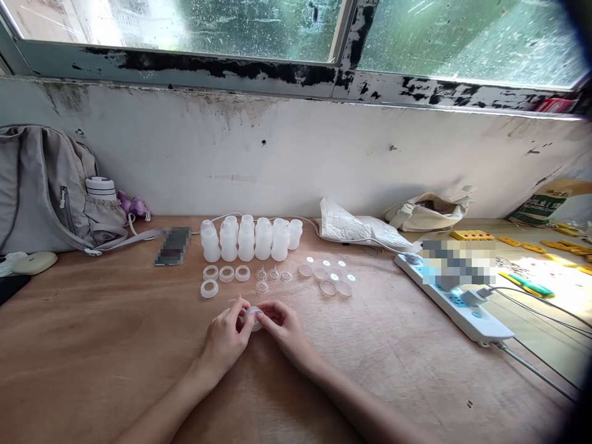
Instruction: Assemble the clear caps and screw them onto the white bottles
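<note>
White plastic sits between my two hands: a small ring (pixel 253 310) with what look like ridges showing beneath it, low over the middle of the table (pixel 115 345), nearer me than the other parts. My left hand (pixel 226 333) pinches it from one side and my right hand (pixel 285 332) from the other, thumbs close together at its near edge, both grips narrow.

I judge the step in hand to be fitting or adjusting this small part. The next move seems to call for one hand steadying it while the other presses or turns, with an even squeeze so that it doesn't tip or slip.

Just beyond my fingers lie four loose rings (pixel 209 295), then four clear teats (pixel 262 287), then clear caps (pixel 328 290) farther right. White bottles (pixel 246 243) stand behind, some hiding others, so I can't count them surely.

My fingers cover much of the held ring; whether a teat is already inside, I can't tell. The caps' clear walls are hard to make out. The phone (pixel 173 246) is blurred into blocks, and the backpack (pixel 50 185) is cut off at the left edge.
</note>
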{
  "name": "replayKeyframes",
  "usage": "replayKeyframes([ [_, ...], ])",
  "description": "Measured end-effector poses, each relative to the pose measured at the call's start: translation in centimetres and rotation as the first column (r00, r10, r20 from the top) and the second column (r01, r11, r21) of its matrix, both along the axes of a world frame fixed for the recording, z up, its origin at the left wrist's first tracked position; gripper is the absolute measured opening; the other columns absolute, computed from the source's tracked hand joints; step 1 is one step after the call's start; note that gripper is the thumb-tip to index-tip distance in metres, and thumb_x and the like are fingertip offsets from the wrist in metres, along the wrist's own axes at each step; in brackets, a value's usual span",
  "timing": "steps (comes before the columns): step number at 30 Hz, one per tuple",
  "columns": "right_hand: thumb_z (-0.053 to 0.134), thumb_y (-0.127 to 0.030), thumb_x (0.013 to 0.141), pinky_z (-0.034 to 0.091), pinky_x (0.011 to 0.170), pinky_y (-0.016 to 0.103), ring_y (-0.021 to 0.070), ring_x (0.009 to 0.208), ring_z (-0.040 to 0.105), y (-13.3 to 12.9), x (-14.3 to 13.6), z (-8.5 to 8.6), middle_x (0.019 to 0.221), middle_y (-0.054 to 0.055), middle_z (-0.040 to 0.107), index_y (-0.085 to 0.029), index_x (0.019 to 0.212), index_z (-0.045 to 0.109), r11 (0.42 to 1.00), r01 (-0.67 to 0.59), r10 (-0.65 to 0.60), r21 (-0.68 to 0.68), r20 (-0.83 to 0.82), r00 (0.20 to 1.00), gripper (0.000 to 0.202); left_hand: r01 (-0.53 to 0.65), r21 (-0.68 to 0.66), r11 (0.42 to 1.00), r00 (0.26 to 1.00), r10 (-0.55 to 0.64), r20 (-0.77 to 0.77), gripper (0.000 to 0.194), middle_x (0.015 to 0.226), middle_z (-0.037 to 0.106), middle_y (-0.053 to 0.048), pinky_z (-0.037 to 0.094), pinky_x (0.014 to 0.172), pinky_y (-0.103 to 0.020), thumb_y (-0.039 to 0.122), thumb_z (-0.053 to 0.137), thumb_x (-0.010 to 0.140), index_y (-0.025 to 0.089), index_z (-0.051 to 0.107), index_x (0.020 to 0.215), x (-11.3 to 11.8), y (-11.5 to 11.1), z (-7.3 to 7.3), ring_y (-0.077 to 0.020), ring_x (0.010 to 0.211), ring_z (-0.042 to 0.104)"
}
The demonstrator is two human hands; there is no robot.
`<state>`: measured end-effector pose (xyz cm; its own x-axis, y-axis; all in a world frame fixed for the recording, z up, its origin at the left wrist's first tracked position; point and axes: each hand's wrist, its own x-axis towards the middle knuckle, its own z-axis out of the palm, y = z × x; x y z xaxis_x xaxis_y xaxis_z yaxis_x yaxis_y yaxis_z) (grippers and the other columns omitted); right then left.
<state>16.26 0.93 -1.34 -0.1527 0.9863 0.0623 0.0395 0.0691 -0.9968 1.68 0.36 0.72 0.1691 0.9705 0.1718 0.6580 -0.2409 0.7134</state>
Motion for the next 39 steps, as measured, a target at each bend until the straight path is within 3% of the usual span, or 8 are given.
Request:
replayKeyframes([
  [3, 0.059, -0.03, 0.074, 0.049, 0.071, 0.029, 0.0159, 0.077, 0.059, 0.0, 0.1, 0.2, 0.087, 0.005, 0.062, -0.017, 0.089, 0.058, 0.999, -0.018, 0.016, 0.036, 0.03, 0.999, 0.02, -0.015, 0.091, 0.996, 0.998, 0.02, -0.055, 0.018, 0.079, 0.061, -0.003, 0.043, 0.063, -0.026, 0.032, 0.04, 0.081, 0.021, 0.053, 0.079, -0.1, 0.1, -0.2, -0.0167, 0.069, 0.058],
  [6, 0.057, -0.03, 0.075, 0.049, 0.073, 0.03, 0.0159, 0.081, 0.059, 0.0, 0.2, 0.3, 0.089, 0.005, 0.062, -0.018, 0.092, 0.058, 0.997, -0.027, 0.023, 0.075, 0.054, 0.998, 0.021, 0.003, 0.048, 0.999, 0.998, -0.007, 0.069, 0.023, 0.082, 0.063, -0.004, 0.046, 0.066, -0.026, 0.03, 0.038, 0.082, 0.021, 0.056, 0.092, -0.1, 0.3, -0.7, -0.0159, 0.071, 0.059],
  [10, 0.056, -0.034, 0.076, 0.051, 0.056, 0.026, 0.0138, 0.066, 0.059, 0.3, 0.3, 0.1, 0.081, 0.005, 0.062, -0.015, 0.091, 0.057, 0.997, -0.069, 0.071, -0.038, 0.04, 0.997, 0.025, 0.022, -0.02, 1.0, 0.975, -0.017, 0.222, 0.027, 0.093, 0.065, -0.005, 0.049, 0.067, -0.025, 0.03, 0.039, 0.082, 0.021, 0.058, 0.098, 0.2, 0.3, -1.1, -0.0165, 0.079, 0.061],
  [14, 0.055, -0.035, 0.076, 0.049, 0.05, 0.024, 0.0109, 0.056, 0.055, 0.5, 0.5, 0.1, 0.068, 0.001, 0.059, -0.013, 0.086, 0.057, 0.994, -0.089, 0.091, -0.057, 0.035, 0.995, 0.024, 0.025, -0.106, 0.994, 0.963, 0.004, 0.271, 0.023, 0.077, 0.066, -0.003, 0.049, 0.056, -0.023, 0.033, 0.044, 0.079, 0.019, 0.056, 0.093, 0.4, 0.2, -1.0, -0.0155, 0.066, 0.063],
  [23, 0.053, -0.031, 0.077, 0.045, 0.05, 0.021, 0.011, 0.056, 0.052, 0.0, 0.4, 1.0, 0.063, 0.001, 0.059, -0.016, 0.079, 0.061, 0.994, -0.093, 0.081, 0.048, 0.211, 0.974, 0.017, 0.104, -0.101, 0.989, 0.978, -0.083, 0.194, 0.022, 0.055, 0.059, 0.0, 0.042, 0.049, -0.02, 0.035, 0.046, 0.077, 0.018, 0.059, 0.079, -0.1, 0.5, -1.0, -0.0128, 0.049, 0.055],
  [27, 0.053, -0.033, 0.077, 0.049, 0.053, 0.024, 0.0121, 0.059, 0.056, 0.0, 0.2, 0.5, 0.072, 0.002, 0.061, -0.017, 0.088, 0.06, 0.994, -0.103, 0.098, 0.03, 0.126, 0.987, 0.021, 0.072, -0.086, 0.994, 0.971, -0.05, 0.233, 0.021, 0.056, 0.059, 0.0, 0.041, 0.048, -0.02, 0.037, 0.047, 0.076, 0.018, 0.056, 0.076, 0.0, 0.4, -1.0, -0.0126, 0.049, 0.055],
  [30, 0.054, -0.035, 0.076, 0.048, 0.048, 0.023, 0.0099, 0.051, 0.054, 0.1, 0.1, 0.3, 0.068, 0.0, 0.059, -0.015, 0.086, 0.057, 0.994, -0.104, 0.106, -0.029, 0.067, 0.992, 0.022, 0.071, -0.114, 0.991, 0.965, -0.039, 0.261, 0.021, 0.057, 0.059, 0.001, 0.041, 0.048, -0.02, 0.037, 0.045, 0.077, 0.018, 0.054, 0.078, 0.1, 0.3, -1.0, -0.0124, 0.049, 0.056],
  [39, 0.055, -0.032, 0.076, 0.042, 0.044, 0.02, 0.0083, 0.046, 0.049, 0.3, 0.2, 0.3, 0.06, -0.001, 0.057, -0.014, 0.083, 0.063, 0.99, -0.133, 0.136, -0.035, 0.08, 0.988, 0.022, 0.145, -0.166, 0.975, 0.957, -0.095, 0.275, 0.019, 0.054, 0.056, 0.003, 0.037, 0.042, -0.019, 0.036, 0.043, 0.08, 0.019, 0.048, 0.075, -0.2, 0.4, -0.8, -0.0107, 0.043, 0.052],
])
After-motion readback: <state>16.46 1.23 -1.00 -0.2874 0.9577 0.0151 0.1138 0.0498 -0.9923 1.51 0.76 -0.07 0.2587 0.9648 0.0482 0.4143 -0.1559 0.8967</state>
